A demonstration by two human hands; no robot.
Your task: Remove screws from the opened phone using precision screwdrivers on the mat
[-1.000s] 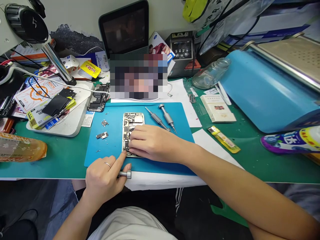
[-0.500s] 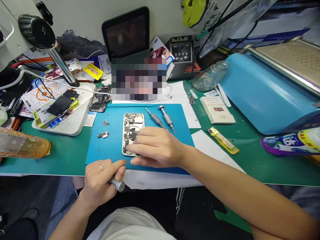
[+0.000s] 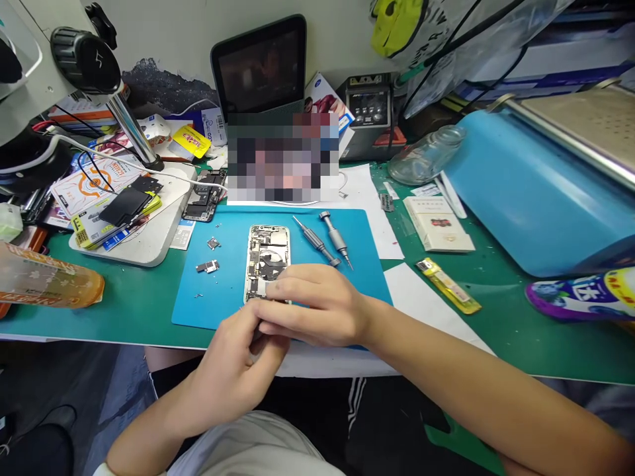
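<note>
Near edge of blue mat: L hand angled in fr. near left, wrist bent, fingers curled; grip hidden, can't tell.
R hand: in fr. near right, palm down, fingers nearly straight, overlapping L fingertips; pinch can't tell.
Opened smartphone: mid-mat, near end partly under hands.
2 precision screwdrivers: far right of phone.

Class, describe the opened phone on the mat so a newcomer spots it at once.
Start with the blue mat on the green desk. Near its middle lies an opened phone, its near end partly behind the right hand. Its pale rim sets it apart from the dark device near the mat's far left corner.
</note>
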